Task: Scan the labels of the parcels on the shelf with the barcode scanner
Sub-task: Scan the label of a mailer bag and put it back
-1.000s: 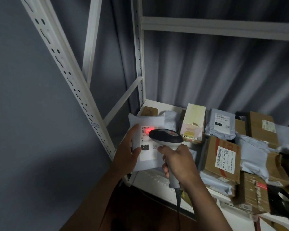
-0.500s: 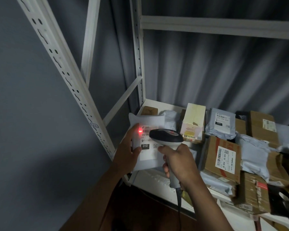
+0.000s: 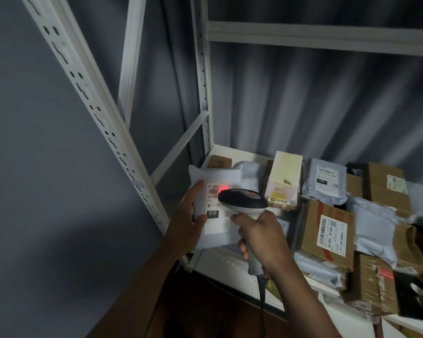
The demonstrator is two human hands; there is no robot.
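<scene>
The red scan spot sits on the right part of the barcode on the label [image 3: 216,208] of the white parcel [image 3: 215,203], just beside the scanner [image 3: 242,200] head, having shifted right from the label's left edge half a second ago.

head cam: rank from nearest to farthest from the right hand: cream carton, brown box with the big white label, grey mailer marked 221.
1. Brown box with the big white label: just right of the right hand, front row.
2. Cream carton: above the hand, further back on the shelf.
3. Grey mailer marked 221: back row, further right.
</scene>
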